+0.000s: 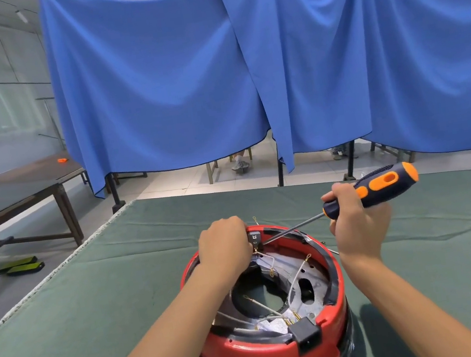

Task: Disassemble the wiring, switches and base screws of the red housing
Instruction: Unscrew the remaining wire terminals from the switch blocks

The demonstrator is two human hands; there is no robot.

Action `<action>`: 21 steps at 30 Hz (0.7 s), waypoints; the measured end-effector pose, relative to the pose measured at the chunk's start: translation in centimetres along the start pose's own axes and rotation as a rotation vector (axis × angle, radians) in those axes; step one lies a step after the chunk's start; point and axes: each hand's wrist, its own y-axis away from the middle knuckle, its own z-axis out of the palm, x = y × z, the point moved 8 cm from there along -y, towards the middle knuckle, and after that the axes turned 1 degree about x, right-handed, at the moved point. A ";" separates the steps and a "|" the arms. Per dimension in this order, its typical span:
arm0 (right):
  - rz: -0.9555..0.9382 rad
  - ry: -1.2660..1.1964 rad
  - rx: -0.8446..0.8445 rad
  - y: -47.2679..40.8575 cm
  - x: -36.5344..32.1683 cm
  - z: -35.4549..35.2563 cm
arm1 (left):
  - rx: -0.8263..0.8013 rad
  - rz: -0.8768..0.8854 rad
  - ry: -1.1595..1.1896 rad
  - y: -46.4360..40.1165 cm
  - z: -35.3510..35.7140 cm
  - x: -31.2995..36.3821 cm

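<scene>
My left hand (224, 245) grips the switch (254, 239) at the far rim of the red housing (272, 353), right hand (353, 221) wrapped round screwdriver (373, 189), tip at switch terminals w/ wires; slip risks stabbing fingers.

I have one head-worn wide-angle view, facing forward and down, close over the table (122, 287); a curtain (153, 83) fills its upper half.
</scene>
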 end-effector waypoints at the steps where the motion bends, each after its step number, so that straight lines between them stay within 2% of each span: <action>1: 0.002 0.003 0.003 0.0 0.1 0.0 | 0.029 0.012 0.017 0.3 0.1 0.0; 6: 0.006 0.035 0.016 0.3 0.5 0.0 | 0.079 0.079 0.033 0.5 0.5 -0.2; 21: -0.008 -0.025 0.040 0.2 0.2 -0.5 | 0.049 0.075 0.091 0.9 0.9 -0.2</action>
